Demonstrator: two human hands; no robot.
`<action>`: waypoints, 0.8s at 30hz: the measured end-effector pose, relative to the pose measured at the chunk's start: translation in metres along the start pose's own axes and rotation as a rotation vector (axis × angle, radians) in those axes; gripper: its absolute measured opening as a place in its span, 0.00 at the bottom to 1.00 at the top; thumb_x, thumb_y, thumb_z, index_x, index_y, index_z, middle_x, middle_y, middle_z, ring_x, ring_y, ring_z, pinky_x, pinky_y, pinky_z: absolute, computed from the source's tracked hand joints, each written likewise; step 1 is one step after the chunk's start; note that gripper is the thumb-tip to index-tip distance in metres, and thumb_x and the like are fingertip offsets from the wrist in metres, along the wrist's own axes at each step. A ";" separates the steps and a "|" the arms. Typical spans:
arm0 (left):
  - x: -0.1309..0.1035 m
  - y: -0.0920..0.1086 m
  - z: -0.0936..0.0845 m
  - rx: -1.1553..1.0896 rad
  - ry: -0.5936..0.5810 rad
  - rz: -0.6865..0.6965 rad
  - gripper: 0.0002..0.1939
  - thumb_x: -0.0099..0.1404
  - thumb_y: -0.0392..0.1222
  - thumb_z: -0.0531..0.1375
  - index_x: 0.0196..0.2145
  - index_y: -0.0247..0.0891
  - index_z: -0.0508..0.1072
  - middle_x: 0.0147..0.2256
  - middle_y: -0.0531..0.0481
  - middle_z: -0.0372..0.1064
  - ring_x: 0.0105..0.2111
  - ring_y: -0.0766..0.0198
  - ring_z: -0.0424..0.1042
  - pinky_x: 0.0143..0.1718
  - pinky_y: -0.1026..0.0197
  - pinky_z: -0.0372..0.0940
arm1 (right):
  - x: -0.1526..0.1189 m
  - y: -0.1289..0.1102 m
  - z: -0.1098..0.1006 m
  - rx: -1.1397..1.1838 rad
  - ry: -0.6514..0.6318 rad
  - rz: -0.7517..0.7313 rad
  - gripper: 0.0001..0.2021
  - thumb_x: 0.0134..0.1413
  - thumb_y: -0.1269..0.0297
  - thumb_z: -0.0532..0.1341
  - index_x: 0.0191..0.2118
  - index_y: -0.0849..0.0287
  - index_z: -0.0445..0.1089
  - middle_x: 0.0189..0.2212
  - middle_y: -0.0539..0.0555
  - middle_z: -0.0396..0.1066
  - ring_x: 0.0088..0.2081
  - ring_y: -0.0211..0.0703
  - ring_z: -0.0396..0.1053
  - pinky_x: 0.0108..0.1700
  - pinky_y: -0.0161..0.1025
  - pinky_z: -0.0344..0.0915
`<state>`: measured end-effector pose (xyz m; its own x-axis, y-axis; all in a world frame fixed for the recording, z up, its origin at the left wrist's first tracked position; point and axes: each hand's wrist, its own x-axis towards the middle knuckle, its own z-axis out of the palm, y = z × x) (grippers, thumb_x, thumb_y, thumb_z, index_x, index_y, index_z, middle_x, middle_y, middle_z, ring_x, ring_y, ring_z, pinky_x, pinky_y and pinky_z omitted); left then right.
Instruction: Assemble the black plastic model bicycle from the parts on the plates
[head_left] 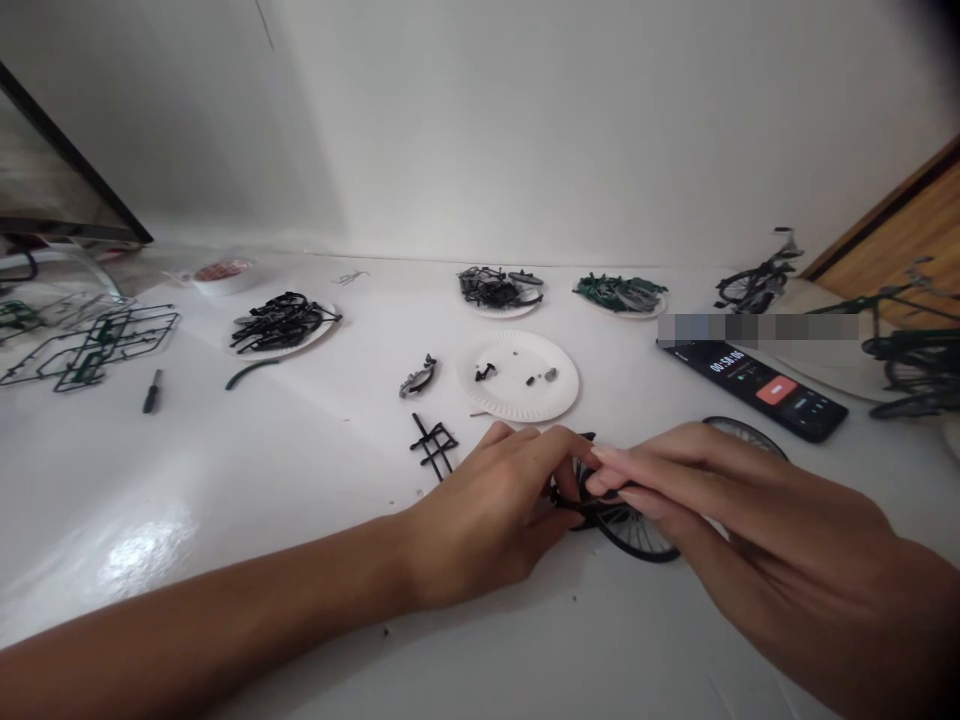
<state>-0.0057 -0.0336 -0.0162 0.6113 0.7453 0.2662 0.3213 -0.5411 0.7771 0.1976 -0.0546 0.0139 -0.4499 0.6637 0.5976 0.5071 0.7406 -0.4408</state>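
A small black model bicycle [643, 538] is low on the white table, one spoked wheel showing between my hands. My left hand [499, 500] has its fingers closed on the bicycle's left part. From the right, my right hand [720, 485] pinches at the bicycle's middle, its fingertips touching those of my left hand. Whatever small part may lie between the fingertips is hidden. Another wheel [746, 434] shows behind my right hand. Just left of my left hand lies a black lattice piece [435, 445], with a grey part [418, 378] above it.
A paper plate [525, 405] with small parts stands ahead. Farther back are plates of black parts [277, 325] and green parts [619, 292]. A phone [750, 388] and assembled bicycles [919, 345] are at the right; a screwdriver [152, 393] and green frames [97, 345] at the left.
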 end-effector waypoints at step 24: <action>0.000 -0.003 0.002 0.026 0.005 0.033 0.12 0.67 0.32 0.61 0.46 0.39 0.65 0.40 0.50 0.70 0.39 0.62 0.69 0.48 0.55 0.62 | 0.002 -0.004 0.009 -0.054 0.063 0.062 0.15 0.62 0.75 0.61 0.50 0.51 0.76 0.40 0.50 0.76 0.37 0.36 0.75 0.35 0.33 0.72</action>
<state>-0.0048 -0.0325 -0.0199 0.6179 0.7291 0.2944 0.3199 -0.5752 0.7529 0.1879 -0.0557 0.0108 -0.3699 0.6991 0.6120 0.5719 0.6904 -0.4430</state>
